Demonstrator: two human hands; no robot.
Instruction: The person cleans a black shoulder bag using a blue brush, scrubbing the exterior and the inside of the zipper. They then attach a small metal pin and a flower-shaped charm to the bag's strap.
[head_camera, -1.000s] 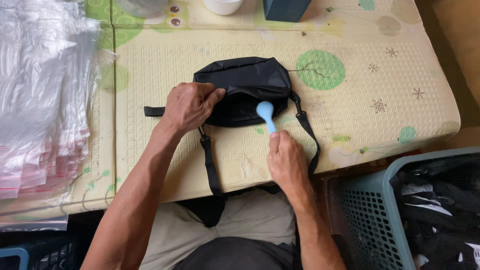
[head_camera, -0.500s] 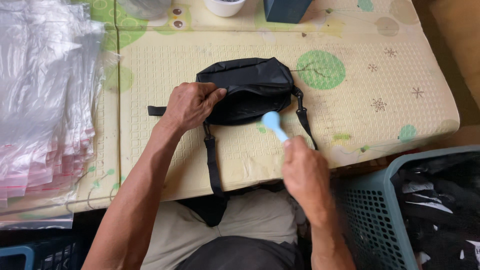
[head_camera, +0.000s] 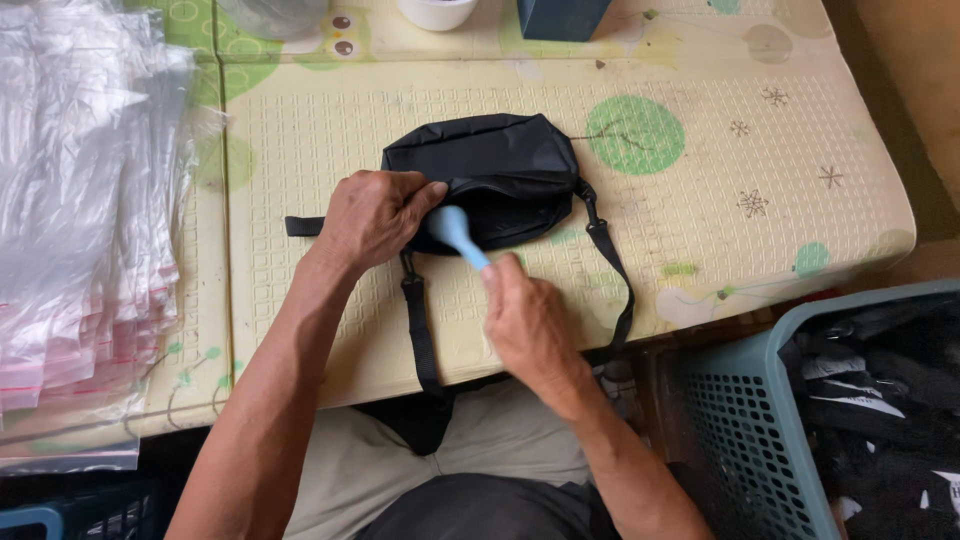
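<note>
On mat, fingers (head_camera: 515, 285) pinching blue spoon (head_camera: 455, 232)

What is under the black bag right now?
The black bag lies on the pale yellow patterned mat; its strap trails off the near edge. The left hand holds its front edge. Anything beneath the bag itself is covered.

2 hands (head_camera: 375, 215) forward, fingers curled

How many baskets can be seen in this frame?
2: a teal basket at lower right holding dark items, and a blue basket corner at bottom left. More may lie out of view.
</note>
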